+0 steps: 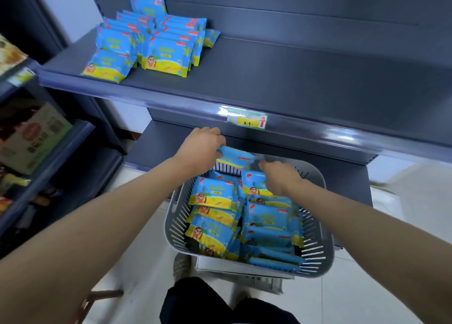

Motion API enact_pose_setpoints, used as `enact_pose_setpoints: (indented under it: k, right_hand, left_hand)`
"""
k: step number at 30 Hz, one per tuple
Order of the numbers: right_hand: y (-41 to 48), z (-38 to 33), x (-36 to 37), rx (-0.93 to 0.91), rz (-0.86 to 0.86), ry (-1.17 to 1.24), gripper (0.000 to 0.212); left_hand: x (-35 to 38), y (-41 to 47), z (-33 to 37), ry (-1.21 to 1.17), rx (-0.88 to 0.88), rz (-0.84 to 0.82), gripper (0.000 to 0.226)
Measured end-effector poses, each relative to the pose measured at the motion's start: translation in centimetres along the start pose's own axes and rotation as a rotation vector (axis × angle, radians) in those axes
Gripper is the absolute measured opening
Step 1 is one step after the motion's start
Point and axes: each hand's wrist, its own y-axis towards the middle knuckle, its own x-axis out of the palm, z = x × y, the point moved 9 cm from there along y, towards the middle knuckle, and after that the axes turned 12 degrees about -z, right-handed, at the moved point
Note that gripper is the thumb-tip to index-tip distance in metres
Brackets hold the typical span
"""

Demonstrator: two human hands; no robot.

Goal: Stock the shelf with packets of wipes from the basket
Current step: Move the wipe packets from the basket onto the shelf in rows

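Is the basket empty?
No, the grey basket holds many blue-and-yellow packets of wipes, piled up inside it.

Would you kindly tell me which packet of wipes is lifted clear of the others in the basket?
The packet gripped by the left hand, above the far rim of the basket; the rest lie piled inside it.

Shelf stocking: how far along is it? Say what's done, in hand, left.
Done: stocked packets sit at the shelf's left end. In hand: left hand grips a packet over the basket; right hand close by. Left: remaining packets fill the basket.
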Motion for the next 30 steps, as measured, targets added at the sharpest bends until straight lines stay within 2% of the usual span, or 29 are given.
enact_pose_setpoints:
  k: [4, 8, 13, 16, 21, 30]
  right_hand:
    - [-2.8, -1.5, -8.7, -0.050, 0.167, -0.034, 0.045]
    - [-4.8, -2.9, -16.8, -0.053, 0.291, -0.054, 0.022]
    - [-4.5, -4.7, -24.6, -0.008, 0.438, -0.036, 0.029]
    - [-3.0, -5.6, -27.6, 0.042, 0.474, -0.001, 0.035]
    - [0.2, -7.8, -30.4, 0.096, 0.501, 0.004, 0.032]
    - [4.9, -8.8, -31.3, 0.177, 0.459, 0.007, 0.031]
  left_hand:
    - [-5.8, -0.5, -1.1, -0.038, -0.034, 0.122, 0.019]
    - [-12.2, -1.8, -4.2, -0.130, -0.076, 0.250, 0.019]
    - [-17.0, -1.9, -10.3, -0.170, -0.146, 0.321, 0.022]
    - [-18.0, -0.7, -15.0, -0.197, -0.183, 0.283, 0.026]
    - [-17.1, 2.0, -21.3, -0.306, -0.199, 0.144, 0.035]
    - [-13.8, 7.7, -24.5, -0.333, -0.094, -0.090, 0.041]
